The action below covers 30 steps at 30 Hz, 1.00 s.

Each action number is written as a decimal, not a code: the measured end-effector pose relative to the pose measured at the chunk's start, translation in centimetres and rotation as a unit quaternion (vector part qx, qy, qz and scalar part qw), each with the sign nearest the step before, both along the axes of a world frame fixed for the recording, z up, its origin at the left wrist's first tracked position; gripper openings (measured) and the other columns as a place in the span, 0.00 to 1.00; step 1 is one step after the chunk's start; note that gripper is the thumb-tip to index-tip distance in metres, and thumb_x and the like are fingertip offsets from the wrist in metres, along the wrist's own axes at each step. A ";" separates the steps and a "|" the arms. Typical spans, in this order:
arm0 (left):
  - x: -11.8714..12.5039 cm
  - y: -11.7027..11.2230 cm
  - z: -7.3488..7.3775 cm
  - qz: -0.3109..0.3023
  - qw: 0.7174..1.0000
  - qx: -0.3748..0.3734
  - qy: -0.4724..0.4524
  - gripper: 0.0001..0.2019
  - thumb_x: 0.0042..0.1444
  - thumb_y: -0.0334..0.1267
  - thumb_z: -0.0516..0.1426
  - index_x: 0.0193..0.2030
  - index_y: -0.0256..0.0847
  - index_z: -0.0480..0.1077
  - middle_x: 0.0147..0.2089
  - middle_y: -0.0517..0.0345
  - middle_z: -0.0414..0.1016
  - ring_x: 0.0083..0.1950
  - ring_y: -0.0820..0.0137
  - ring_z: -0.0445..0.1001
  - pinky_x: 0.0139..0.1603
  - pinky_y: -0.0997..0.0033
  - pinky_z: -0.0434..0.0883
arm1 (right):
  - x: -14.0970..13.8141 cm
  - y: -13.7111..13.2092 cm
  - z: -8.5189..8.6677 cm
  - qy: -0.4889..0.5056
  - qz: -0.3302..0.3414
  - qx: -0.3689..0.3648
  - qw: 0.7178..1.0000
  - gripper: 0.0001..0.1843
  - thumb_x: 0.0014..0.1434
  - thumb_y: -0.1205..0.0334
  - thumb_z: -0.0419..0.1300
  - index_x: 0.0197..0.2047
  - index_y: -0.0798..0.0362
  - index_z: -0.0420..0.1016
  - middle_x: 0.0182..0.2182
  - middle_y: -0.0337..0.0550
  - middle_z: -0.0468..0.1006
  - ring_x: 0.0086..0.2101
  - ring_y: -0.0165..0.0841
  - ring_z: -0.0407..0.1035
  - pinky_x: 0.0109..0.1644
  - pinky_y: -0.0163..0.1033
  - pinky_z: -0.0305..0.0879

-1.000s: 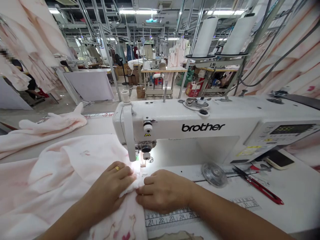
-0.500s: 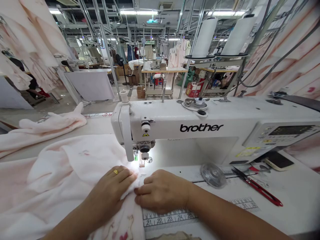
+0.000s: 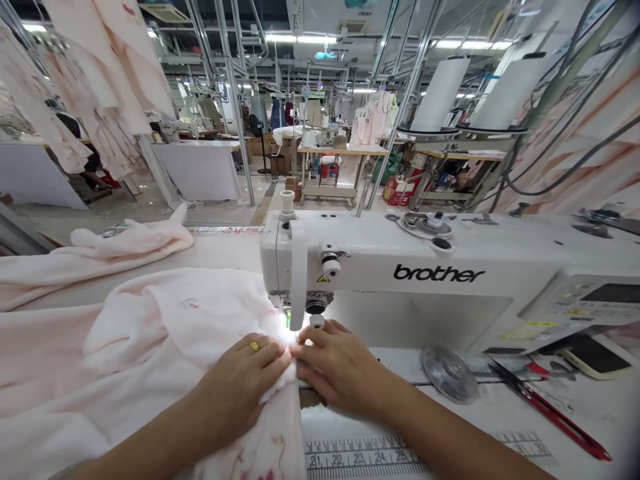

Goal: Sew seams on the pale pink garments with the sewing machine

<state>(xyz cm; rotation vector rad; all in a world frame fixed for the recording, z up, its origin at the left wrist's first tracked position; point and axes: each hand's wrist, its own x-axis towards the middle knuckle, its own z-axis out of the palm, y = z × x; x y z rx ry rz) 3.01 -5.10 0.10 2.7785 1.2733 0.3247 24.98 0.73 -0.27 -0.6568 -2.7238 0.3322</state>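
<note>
Pale pink fleecy fabric (image 3: 165, 333) with a floral print spreads over the left of the sewing machine's bed and up to the lit needle area. My left hand (image 3: 253, 373), a gold ring on one finger, rests on it with bent fingers gathering the cloth near its right edge. Opposite, my right hand (image 3: 340, 367) pinches that same edge, its fingertips close to my left ones and just in front of the presser foot. The white Brother sewing machine (image 3: 370, 267) stands right behind both hands. Its needle is hidden behind the white guard and glare.
Right of my hands lie a clear plastic bobbin case (image 3: 450, 375), red thread snips (image 3: 555, 413) and a phone (image 3: 597, 355). A printed ruler (image 3: 370, 459) runs along the front. Another folded pink piece (image 3: 135, 250) lies back left. Thread cones (image 3: 440, 97) stand behind the machine.
My right hand has moved forward along the fabric edge, closer to the presser foot. My left hand keeps its hold on the cloth. The camera view has turned slightly left.
</note>
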 end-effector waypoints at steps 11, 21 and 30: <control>-0.8 3.4 0.5 -0.003 1.000 0.028 0.011 0.19 0.52 0.20 0.49 0.47 0.40 0.69 0.49 0.48 0.74 0.53 0.59 0.72 0.53 0.57 0.71 | 0.0 0.3 -0.1 0.001 -0.048 -0.008 0.999 0.14 0.68 0.60 0.62 0.55 0.50 0.68 0.45 0.44 0.69 0.49 0.41 0.60 0.59 0.47 0.55; -0.6 3.4 1.1 0.024 1.000 -0.007 0.001 0.15 0.59 0.28 0.50 0.49 0.43 0.71 0.49 0.50 0.74 0.51 0.60 0.72 0.53 0.58 0.69 | 0.0 1.4 -0.2 0.032 -0.053 0.019 0.998 0.07 0.68 0.65 0.62 0.49 0.52 0.73 0.38 0.42 0.73 0.44 0.38 0.64 0.56 0.45 0.58; -1.8 -2.7 1.6 0.108 0.994 0.027 0.011 0.31 0.65 0.47 0.51 0.72 0.48 0.47 0.72 0.48 0.54 0.73 0.50 0.51 0.67 0.38 0.54 | 3.0 -7.2 0.9 0.142 -0.076 -0.111 0.981 0.13 0.72 0.54 0.54 0.54 0.47 0.73 0.40 0.43 0.77 0.40 0.38 0.71 0.46 0.41 0.69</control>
